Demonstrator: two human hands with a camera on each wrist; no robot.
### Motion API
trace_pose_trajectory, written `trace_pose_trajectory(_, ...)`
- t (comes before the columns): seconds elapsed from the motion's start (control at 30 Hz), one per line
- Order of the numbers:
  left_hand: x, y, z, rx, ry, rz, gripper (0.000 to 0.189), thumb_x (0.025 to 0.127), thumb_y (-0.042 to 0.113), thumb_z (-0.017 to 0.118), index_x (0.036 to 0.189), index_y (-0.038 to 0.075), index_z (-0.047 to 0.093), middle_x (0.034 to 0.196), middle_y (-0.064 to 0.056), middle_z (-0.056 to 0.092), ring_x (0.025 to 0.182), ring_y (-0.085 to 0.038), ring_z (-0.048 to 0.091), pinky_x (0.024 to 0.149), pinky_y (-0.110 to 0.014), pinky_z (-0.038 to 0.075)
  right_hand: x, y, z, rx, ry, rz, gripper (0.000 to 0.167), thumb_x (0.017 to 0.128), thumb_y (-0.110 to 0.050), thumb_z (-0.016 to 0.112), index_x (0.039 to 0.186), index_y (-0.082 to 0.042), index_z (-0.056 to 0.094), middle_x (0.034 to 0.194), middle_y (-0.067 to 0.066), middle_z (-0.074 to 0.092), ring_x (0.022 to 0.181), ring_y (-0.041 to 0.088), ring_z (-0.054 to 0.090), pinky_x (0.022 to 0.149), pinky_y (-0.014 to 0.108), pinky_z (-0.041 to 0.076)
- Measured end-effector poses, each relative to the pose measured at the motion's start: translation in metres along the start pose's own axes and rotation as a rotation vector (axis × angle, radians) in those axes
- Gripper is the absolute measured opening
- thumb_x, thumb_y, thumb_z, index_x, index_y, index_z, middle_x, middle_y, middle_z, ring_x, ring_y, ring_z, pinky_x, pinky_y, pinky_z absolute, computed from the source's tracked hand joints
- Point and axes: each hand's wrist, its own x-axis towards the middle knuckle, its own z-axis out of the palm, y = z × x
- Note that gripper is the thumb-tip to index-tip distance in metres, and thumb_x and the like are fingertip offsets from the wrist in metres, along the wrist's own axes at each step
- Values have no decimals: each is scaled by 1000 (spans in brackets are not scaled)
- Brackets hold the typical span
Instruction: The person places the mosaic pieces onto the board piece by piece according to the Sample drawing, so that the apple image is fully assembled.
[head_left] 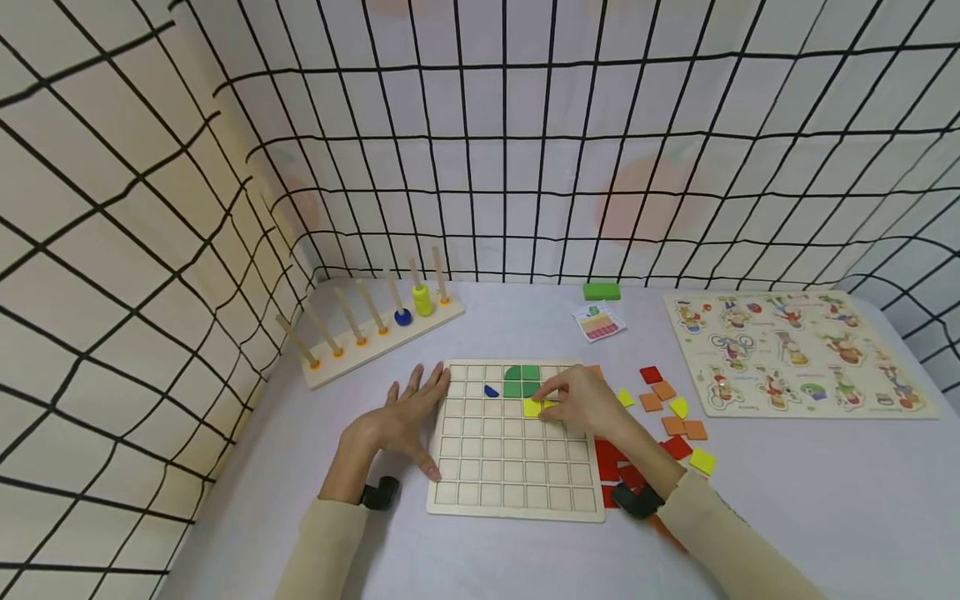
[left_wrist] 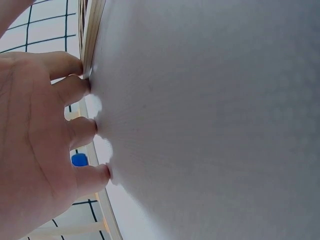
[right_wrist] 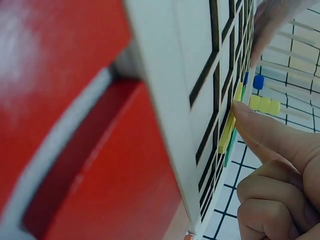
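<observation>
A pale wooden grid board (head_left: 495,450) lies flat on the table. Along its left edge my left hand (head_left: 401,421) rests with spread fingers, the thumb at the lower left corner. My right hand (head_left: 588,400) is over the board's upper right area, thumb and index finger pinching a yellow tile (right_wrist: 227,131), its other fingers curled. Beside those fingertips lies a yellow square tile (head_left: 532,407) in the grid. Just above it sit several green tiles (head_left: 521,381), one with a rounded corner. A small dark blue piece (head_left: 491,391) lies to their left.
Loose orange, red and yellow tiles (head_left: 702,461) scatter to the board's right, partly under my right forearm. Behind stand a peg rack (head_left: 375,333) with blue and yellow beads, a small card (head_left: 598,322) and a green block (head_left: 602,291). A picture puzzle board (head_left: 802,358) lies at right.
</observation>
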Motion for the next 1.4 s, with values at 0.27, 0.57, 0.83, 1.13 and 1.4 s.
trace_pose_trajectory(0.27, 0, 0, 0, -1, 0, -6, 155, 52, 38, 103, 167, 11, 2, 175, -10, -8, 161, -40, -16, 128, -68, -5, -6, 14, -16, 40, 12, 9, 21, 86, -15, 83, 107, -11, 83, 77, 5, 48, 74, 19, 43, 57, 27, 27)
trace_pose_trajectory(0.57, 1, 0, 1, 3, -1, -8, 155, 52, 38, 103, 167, 11, 2, 175, -10, -8, 161, -40, -16, 128, -67, -5, -33, 64, -68, 15, 103, 101, 31, 91, -18, 77, 118, -2, 76, 65, 1, 39, 61, 19, 42, 50, 23, 29)
trace_pose_trajectory(0.83, 2, -1, 1, 6, -4, -12, 156, 52, 37, 103, 167, 11, 1, 175, -10, -8, 161, -40, -16, 128, -67, -6, -39, 81, -74, -2, 39, 193, 37, 88, -17, 80, 121, -2, 74, 113, 24, 60, 87, 25, 50, 64, 27, 38)
trace_pose_trajectory(1.13, 2, 2, 0, -4, 0, -10, 155, 52, 35, 103, 167, 10, 2, 175, -10, -8, 161, -40, -16, 128, -67, -6, -30, 78, -72, 67, 15, 203, 37, 88, -13, 80, 123, -3, 71, 67, 2, 43, 59, 19, 43, 49, 24, 31)
trace_pose_trajectory(1.4, 0, 3, 0, 0, -5, -14, 155, 53, 36, 103, 167, 10, 1, 175, -10, -9, 161, -40, -17, 128, -67, -6, -28, 79, -73, 73, -26, 202, 31, 89, -13, 80, 118, -4, 73, 66, 1, 42, 59, 18, 42, 47, 24, 30)
